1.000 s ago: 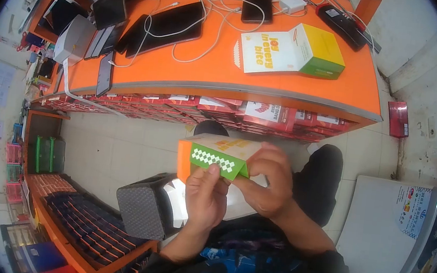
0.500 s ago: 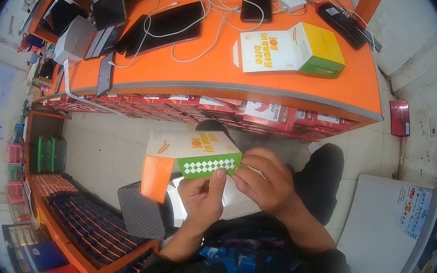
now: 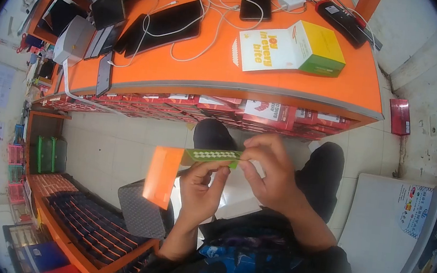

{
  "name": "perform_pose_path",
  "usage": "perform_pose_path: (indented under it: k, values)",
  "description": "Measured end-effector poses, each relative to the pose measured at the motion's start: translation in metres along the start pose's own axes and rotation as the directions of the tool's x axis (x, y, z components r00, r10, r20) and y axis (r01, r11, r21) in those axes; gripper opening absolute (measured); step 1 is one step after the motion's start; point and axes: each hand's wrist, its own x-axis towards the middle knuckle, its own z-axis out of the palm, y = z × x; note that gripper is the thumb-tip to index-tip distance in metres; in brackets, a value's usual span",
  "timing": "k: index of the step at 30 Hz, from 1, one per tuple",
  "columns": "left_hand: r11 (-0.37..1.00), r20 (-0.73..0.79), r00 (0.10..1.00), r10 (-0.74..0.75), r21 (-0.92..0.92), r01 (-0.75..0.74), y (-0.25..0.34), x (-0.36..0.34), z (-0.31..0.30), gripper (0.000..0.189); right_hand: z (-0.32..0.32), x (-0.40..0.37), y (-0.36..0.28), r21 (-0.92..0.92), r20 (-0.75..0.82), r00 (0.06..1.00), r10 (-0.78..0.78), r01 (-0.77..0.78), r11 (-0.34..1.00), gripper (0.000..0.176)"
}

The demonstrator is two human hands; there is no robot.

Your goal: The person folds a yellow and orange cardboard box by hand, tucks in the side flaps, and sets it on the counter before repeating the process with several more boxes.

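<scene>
A folding carton box (image 3: 163, 176) is in front of my body, its orange panel hanging to the left and a green strip with white checks facing up. My left hand (image 3: 200, 191) grips it from below, with the thumb pointing up near the green strip. Fingers of my right hand (image 3: 274, 170) pinch the right end of that strip. The white printed face is turned out of sight. On the orange table beyond lies a similar open carton (image 3: 323, 48), white, yellow and green, with "joy in every bite" lettering.
The orange table (image 3: 150, 77) holds a tablet (image 3: 169, 28), a phone (image 3: 256, 3), tangled white cables and a red-black device (image 3: 342, 24). Stacked red boxes (image 3: 270, 111) fill the shelf beneath. A white cabinet (image 3: 380, 230) stands right, and a rack of dark packs (image 3: 96, 219) left.
The carton has tilted so its white printed face no longer shows and the green strip looks thinner. My right hand has opened out slightly around its right end.
</scene>
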Motion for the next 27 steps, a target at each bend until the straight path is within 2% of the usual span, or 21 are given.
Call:
perform_pose_path:
  k: [1,3,6,7,8,19,22,24,27]
  values:
    - [0.998,-0.011,1.000,-0.016,0.054,0.017,0.001,0.001,0.000,0.014,0.001,-0.001,0.000,0.001,0.002,1.000,0.001,-0.001,1.000,0.017]
    - [0.999,0.005,0.999,-0.037,0.033,0.037,-0.005,0.000,-0.006,0.015,0.004,-0.004,0.002,0.156,0.034,0.996,0.088,-0.092,0.983,0.014]
    - [0.999,0.031,0.999,-0.045,0.011,0.045,-0.008,0.000,-0.008,0.017,0.009,-0.008,-0.001,0.191,0.057,0.988,0.143,-0.151,0.970,0.015]
    - [0.997,0.031,0.998,-0.049,-0.060,0.051,-0.009,0.000,-0.008,0.017,0.009,-0.007,-0.001,0.191,0.057,0.988,0.143,-0.151,0.970,0.015]
    - [0.990,0.032,0.998,-0.054,-0.130,0.057,-0.010,0.000,-0.008,0.018,0.009,-0.007,0.000,0.177,0.063,0.989,0.130,-0.140,0.974,0.015]
    - [0.957,0.028,0.995,-0.094,-0.273,0.098,-0.011,0.002,-0.004,0.023,0.009,-0.006,-0.003,0.105,0.032,0.998,0.046,-0.049,0.993,0.015]
    - [0.947,0.033,0.995,-0.094,-0.305,0.100,-0.016,0.001,-0.005,0.025,0.009,-0.006,-0.003,0.118,0.022,0.998,0.053,-0.056,0.991,0.014]
    - [0.941,0.033,0.995,-0.094,-0.324,0.100,-0.023,0.000,-0.007,0.025,0.010,-0.008,-0.001,0.208,0.015,1.000,0.016,-0.019,0.978,0.016]
    - [0.902,0.021,0.997,-0.080,-0.423,0.082,-0.038,-0.003,-0.012,0.027,0.013,-0.011,0.003,0.225,0.055,0.998,-0.013,0.000,0.974,0.021]
